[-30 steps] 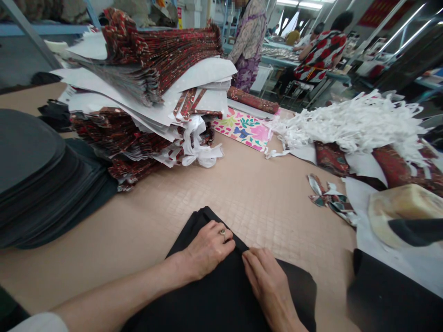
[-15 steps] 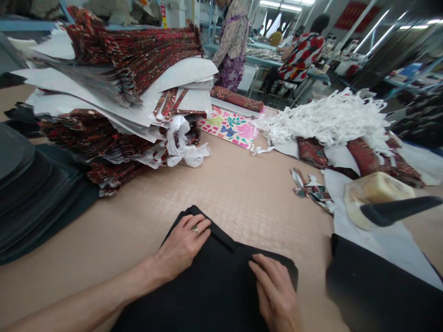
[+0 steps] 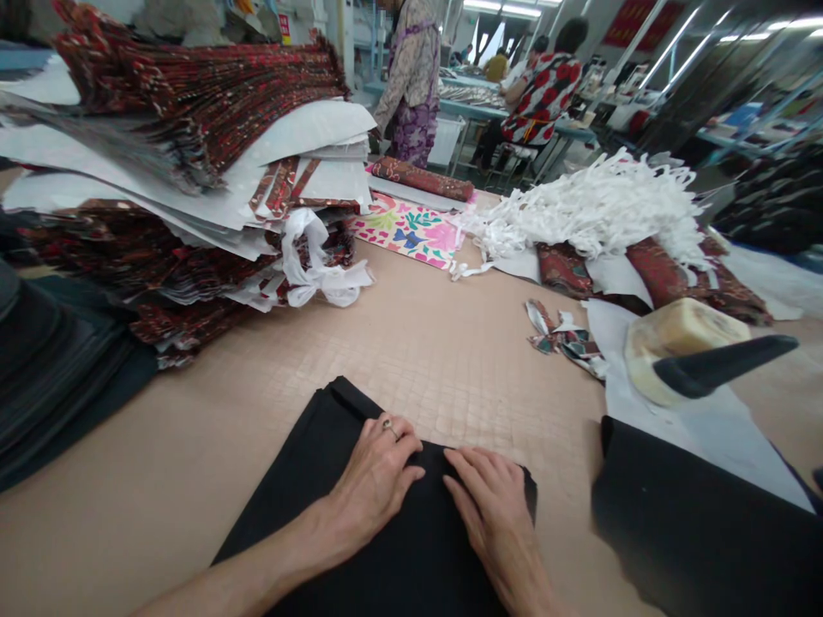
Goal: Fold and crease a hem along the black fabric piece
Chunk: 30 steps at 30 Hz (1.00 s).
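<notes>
A piece of black fabric (image 3: 386,548) lies on the table in front of me, with a narrow strip folded over along its far edge. My left hand (image 3: 379,458) rests on this fold near its middle, fingers bent and thumb apart, a ring on one finger. Just to the right, my right hand (image 3: 492,506) lies on the same fabric near its far right corner, fingers stretched out and thumb spread. Both hands press from above; neither grips anything that I can see. Part of the fold is hidden under the fingers.
Stacked red patterned pieces (image 3: 212,94) with white sheets stand at left, beside dark stacked pieces (image 3: 51,377). White strips (image 3: 597,206) are heaped at back right. A yellowish block with a black handle (image 3: 687,347) stands right, near more black material (image 3: 700,514). Co-workers (image 3: 543,94) are beyond.
My left hand has slid right along the fold, uncovering the left corner, and is now close to my right hand. The view has shifted slightly, moving the surroundings left.
</notes>
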### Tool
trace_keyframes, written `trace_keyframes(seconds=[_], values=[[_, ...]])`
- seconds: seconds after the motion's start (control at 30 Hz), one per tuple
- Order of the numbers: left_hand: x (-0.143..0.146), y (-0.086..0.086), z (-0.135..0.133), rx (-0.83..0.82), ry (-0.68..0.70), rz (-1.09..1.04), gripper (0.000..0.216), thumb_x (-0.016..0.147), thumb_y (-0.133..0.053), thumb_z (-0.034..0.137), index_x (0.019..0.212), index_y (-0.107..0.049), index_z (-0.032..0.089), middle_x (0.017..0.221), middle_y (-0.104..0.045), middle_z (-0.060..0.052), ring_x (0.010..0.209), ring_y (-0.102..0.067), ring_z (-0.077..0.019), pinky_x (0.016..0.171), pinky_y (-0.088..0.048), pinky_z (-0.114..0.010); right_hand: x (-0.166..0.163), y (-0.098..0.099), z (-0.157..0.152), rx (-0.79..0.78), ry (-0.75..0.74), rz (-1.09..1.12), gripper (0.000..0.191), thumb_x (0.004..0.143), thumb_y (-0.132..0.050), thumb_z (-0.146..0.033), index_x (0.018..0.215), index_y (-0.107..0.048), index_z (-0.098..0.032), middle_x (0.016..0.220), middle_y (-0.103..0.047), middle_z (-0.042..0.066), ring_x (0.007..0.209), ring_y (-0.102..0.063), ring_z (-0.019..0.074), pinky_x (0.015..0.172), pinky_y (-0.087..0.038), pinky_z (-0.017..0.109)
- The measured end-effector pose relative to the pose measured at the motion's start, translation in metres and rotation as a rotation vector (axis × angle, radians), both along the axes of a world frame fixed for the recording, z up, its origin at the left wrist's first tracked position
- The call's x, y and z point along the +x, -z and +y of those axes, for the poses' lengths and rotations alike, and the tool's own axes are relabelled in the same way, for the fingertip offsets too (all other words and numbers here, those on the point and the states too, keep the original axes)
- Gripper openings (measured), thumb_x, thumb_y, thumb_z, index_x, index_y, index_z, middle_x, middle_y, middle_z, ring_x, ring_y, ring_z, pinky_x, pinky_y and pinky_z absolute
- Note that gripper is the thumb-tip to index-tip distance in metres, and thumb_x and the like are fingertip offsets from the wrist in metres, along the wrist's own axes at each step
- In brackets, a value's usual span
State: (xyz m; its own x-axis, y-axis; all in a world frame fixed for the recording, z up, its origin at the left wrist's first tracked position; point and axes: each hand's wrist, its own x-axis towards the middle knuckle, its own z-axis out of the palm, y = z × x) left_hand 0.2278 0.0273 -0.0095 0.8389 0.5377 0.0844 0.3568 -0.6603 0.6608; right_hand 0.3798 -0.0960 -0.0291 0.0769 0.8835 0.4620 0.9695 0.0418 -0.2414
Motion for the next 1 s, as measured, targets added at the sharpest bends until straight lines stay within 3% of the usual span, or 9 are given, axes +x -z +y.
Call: trace_keyframes(seconds=[0.17, 0.27, 0.47, 0.57, 0.7, 0.83, 1.0], values=[[0.003, -0.001, -0.001, -0.099, -0.041, -0.006, 0.016, 0.074, -0.064, 0.004, 0.078, -0.056, 0.017, 0.090, -0.054, 0.000, 0.090, -0.047, -0.0183, 0.079, -0.034, -0.035, -0.004, -0.006, 0.002, -0.069, 0.033, 0.103, 0.023, 0.089, -0.046, -0.025, 0.109, -0.055, -0.020, 0.095, -0.063, 0.006, 0.087, -0.058, 0.0180, 0.077, -0.040, 0.035], [0.001, -0.001, -0.001, -0.084, -0.020, -0.039, 0.021, 0.074, -0.062, 0.002, 0.085, -0.055, 0.018, 0.091, -0.055, 0.000, 0.090, -0.047, -0.0183, 0.080, -0.035, -0.035, -0.006, -0.012, 0.005, -0.096, 0.033, 0.123, 0.023, 0.088, -0.047, -0.026, 0.108, -0.055, -0.021, 0.090, -0.064, 0.004, 0.082, -0.058, 0.0173, 0.075, -0.039, 0.034], [-0.006, -0.002, 0.003, -0.023, 0.029, -0.034, 0.026, 0.075, -0.062, 0.003, 0.094, -0.052, 0.019, 0.094, -0.055, -0.001, 0.092, -0.046, -0.0195, 0.085, -0.035, -0.038, 0.006, -0.012, 0.007, -0.040, -0.051, 0.068, 0.009, 0.085, -0.051, -0.018, 0.086, -0.059, -0.023, 0.072, -0.060, -0.001, 0.066, -0.054, 0.0124, 0.070, -0.036, 0.032], [-0.007, 0.001, 0.005, -0.020, 0.046, -0.027, 0.020, 0.076, -0.062, 0.006, 0.090, -0.054, 0.018, 0.093, -0.054, -0.001, 0.090, -0.046, -0.0187, 0.083, -0.036, -0.036, 0.009, -0.010, 0.004, -0.020, -0.106, 0.050, 0.010, 0.084, -0.053, -0.016, 0.088, -0.059, -0.023, 0.077, -0.061, -0.001, 0.068, -0.055, 0.0120, 0.070, -0.037, 0.032], [-0.009, 0.006, 0.006, -0.018, 0.056, -0.045, 0.017, 0.077, -0.062, 0.007, 0.087, -0.055, 0.018, 0.094, -0.052, -0.001, 0.091, -0.046, -0.0172, 0.083, -0.037, -0.034, 0.003, -0.010, 0.006, -0.040, -0.066, 0.117, 0.011, 0.086, -0.051, -0.017, 0.093, -0.058, -0.021, 0.083, -0.063, 0.002, 0.072, -0.057, 0.0133, 0.075, -0.038, 0.034], [-0.012, 0.007, 0.008, 0.096, 0.092, -0.118, 0.016, 0.081, -0.055, 0.006, 0.092, -0.056, 0.017, 0.097, -0.053, -0.004, 0.095, -0.045, -0.0182, 0.085, -0.036, -0.035, 0.005, -0.006, 0.012, -0.046, -0.140, 0.088, 0.017, 0.086, -0.049, -0.013, 0.097, -0.058, -0.021, 0.079, -0.062, 0.001, 0.069, -0.055, 0.0118, 0.074, -0.038, 0.033], [-0.015, 0.007, 0.010, 0.243, 0.207, -0.099, 0.019, 0.085, -0.041, 0.004, 0.093, -0.056, 0.014, 0.093, -0.056, -0.005, 0.087, -0.047, -0.0193, 0.075, -0.039, -0.033, 0.019, 0.006, 0.008, -0.047, -0.239, -0.052, 0.024, 0.086, -0.045, -0.009, 0.101, -0.060, -0.020, 0.084, -0.062, 0.004, 0.070, -0.054, 0.0113, 0.072, -0.038, 0.032]])
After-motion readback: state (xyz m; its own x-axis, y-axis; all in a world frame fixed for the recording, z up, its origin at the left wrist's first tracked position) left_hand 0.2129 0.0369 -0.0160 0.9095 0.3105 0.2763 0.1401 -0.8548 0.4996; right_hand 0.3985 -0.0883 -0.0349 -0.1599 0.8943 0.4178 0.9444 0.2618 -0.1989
